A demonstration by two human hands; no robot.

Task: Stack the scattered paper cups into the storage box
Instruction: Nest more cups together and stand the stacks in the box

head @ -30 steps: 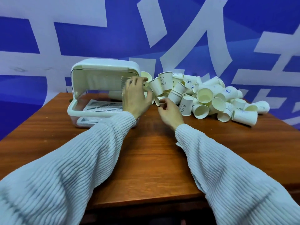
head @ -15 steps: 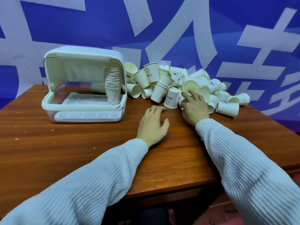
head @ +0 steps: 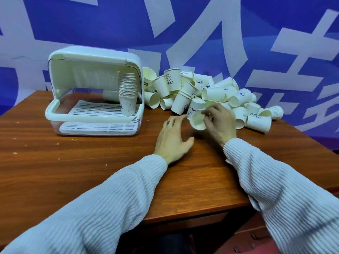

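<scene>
A white storage box with its lid raised stands at the back left of the wooden table. Inside it, at the right, rises a tall stack of paper cups. A heap of loose paper cups lies to the right of the box. My right hand grips one paper cup by its rim at the heap's near edge, the cup's mouth facing me. My left hand hovers just left of that cup with fingers spread and holds nothing.
A blue and white wall runs close behind the table. Small white crumbs dot the wood in front of the box. The table's front edge lies under my sleeves.
My left hand left the cup stack in the box and came down to the table. My right hand reached into the heap and took hold of one cup, pulling it toward me.
</scene>
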